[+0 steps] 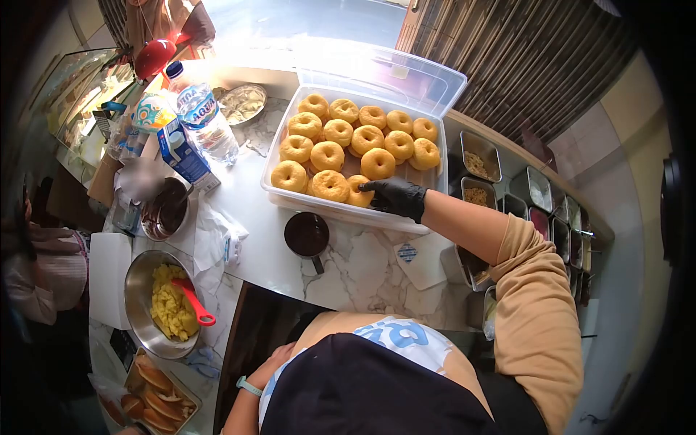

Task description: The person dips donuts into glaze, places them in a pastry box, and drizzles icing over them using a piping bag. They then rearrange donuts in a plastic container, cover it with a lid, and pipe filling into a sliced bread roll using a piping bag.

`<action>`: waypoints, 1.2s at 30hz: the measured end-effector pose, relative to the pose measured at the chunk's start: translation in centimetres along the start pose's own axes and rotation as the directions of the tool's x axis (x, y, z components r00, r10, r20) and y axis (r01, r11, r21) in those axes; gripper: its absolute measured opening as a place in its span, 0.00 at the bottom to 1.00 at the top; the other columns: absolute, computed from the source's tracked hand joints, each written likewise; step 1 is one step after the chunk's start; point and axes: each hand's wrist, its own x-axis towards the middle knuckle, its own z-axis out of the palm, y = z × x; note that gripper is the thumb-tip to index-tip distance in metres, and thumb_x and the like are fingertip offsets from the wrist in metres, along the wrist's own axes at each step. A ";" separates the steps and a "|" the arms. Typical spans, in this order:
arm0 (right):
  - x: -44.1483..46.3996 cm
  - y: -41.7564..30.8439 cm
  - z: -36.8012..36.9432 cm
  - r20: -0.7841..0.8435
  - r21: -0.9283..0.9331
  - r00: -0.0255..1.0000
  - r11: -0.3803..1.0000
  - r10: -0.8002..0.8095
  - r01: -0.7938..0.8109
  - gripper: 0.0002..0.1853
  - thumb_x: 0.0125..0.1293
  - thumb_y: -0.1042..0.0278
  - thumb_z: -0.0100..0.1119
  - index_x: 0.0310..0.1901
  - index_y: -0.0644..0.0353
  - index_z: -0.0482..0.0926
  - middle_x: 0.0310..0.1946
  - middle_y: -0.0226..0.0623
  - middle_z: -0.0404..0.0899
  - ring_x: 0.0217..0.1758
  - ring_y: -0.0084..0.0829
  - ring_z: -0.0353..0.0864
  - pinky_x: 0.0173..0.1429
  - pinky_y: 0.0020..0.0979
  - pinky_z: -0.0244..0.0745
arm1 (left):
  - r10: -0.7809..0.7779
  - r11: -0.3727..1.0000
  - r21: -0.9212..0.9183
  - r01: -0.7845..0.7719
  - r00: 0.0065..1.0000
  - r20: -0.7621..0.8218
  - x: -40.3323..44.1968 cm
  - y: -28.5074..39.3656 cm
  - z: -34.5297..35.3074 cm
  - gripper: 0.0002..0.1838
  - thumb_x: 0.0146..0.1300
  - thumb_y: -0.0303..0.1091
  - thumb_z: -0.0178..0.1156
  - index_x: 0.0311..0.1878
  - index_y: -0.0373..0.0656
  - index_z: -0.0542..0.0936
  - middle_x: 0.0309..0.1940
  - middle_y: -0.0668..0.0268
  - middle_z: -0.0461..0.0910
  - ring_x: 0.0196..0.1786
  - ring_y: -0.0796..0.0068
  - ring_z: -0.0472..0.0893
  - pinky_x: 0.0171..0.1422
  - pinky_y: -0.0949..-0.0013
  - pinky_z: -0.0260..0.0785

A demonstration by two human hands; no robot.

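Fingers, two sets: left, bare, low against my body, the hand (pixel 279 357) above a pale watch (pixel 249 386), curl too hidden to tell; right, black-gloved, reaching forward and described below. Apron (pixel 362 391), black, across my front. Bread (pixel 159 395), several pieces, in a tray at my left. Steel bowl (pixel 138 315), one, holding yellow filling (pixel 168 315); red spoon (pixel 190 296) laid with its handle over the rim, presumably to keep it clean and within reach. Mug (pixel 306 233), dark, one, just in front of the box, handle towards me, likely for easy lifting. Right hand (pixel 397 198), fingers (pixel 370 186) curved and touching the right side of a doughnut (pixel 355 197) in the front row; whether pinched I cannot tell, its underside being out of sight. Side contact probably spares the soft top. Box (pixel 290 200), clear plastic, holding doughnuts in rough rows, flat side down, perhaps so that the rings sit steady. Steel tubs (pixel 495 176), several, ranked to the right, apparently to keep their contents apart. Carton (pixel 181 154) and bottle (pixel 203 119), upright, left of the box. Lid (pixel 384 76), tipped back beyond it, leaving my side open to the arm.
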 end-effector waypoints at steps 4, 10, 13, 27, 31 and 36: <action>-1.7 -0.7 -2.8 0.016 -0.028 0.997 0.996 0.080 -0.080 0.11 0.56 0.65 0.60 0.39 0.58 0.75 0.29 0.32 0.73 0.28 0.24 0.75 0.34 0.23 0.74 | 0.026 0.999 -0.032 -0.026 0.999 -0.021 -0.6 -1.3 0.5 0.29 0.62 0.39 0.47 0.65 0.38 0.57 0.64 0.53 0.57 0.66 0.54 0.56 0.69 0.63 0.51; -2.1 -1.0 -5.9 -0.190 -0.657 0.959 0.753 -0.212 0.036 0.29 0.49 0.64 0.62 0.54 0.64 0.68 0.44 0.38 0.73 0.37 0.27 0.74 0.36 0.26 0.74 | 0.117 0.993 0.010 -0.117 0.993 0.001 -1.3 -2.1 0.7 0.29 0.62 0.38 0.47 0.65 0.40 0.56 0.64 0.54 0.56 0.67 0.54 0.55 0.69 0.63 0.50; -1.5 -1.2 -4.3 -0.009 -0.630 0.971 0.755 -0.241 0.181 0.36 0.46 0.65 0.62 0.60 0.60 0.62 0.48 0.37 0.71 0.40 0.27 0.72 0.37 0.27 0.72 | 0.128 0.992 -0.010 -0.128 0.992 0.001 -1.3 -2.8 0.9 0.29 0.62 0.37 0.47 0.66 0.42 0.56 0.64 0.54 0.56 0.67 0.54 0.54 0.69 0.63 0.50; 0.0 -0.4 -6.5 -0.193 -0.568 0.897 0.791 -0.397 0.228 0.21 0.52 0.66 0.60 0.46 0.71 0.74 0.37 0.41 0.78 0.35 0.29 0.78 0.38 0.29 0.73 | 0.016 0.999 -0.045 -0.014 0.999 0.038 -2.3 -1.7 0.8 0.28 0.63 0.39 0.45 0.66 0.42 0.56 0.64 0.54 0.56 0.67 0.54 0.54 0.70 0.63 0.50; -1.9 -1.2 -5.5 0.009 -0.844 0.943 0.503 -0.334 0.187 0.25 0.53 0.59 0.61 0.49 0.68 0.74 0.39 0.42 0.78 0.35 0.28 0.79 0.37 0.27 0.75 | 0.034 0.999 -0.027 -0.034 0.999 0.033 -2.4 -1.7 1.0 0.28 0.64 0.40 0.45 0.66 0.42 0.56 0.64 0.54 0.56 0.67 0.54 0.54 0.70 0.63 0.50; -0.9 0.2 -5.3 0.076 -0.933 0.916 0.295 -0.395 0.205 0.34 0.49 0.49 0.63 0.53 0.65 0.71 0.46 0.48 0.75 0.51 0.42 0.74 0.58 0.34 0.66 | 0.049 0.999 -0.005 -0.049 0.998 0.039 -2.2 -1.7 0.9 0.28 0.64 0.40 0.45 0.66 0.42 0.56 0.64 0.54 0.56 0.67 0.54 0.54 0.70 0.63 0.50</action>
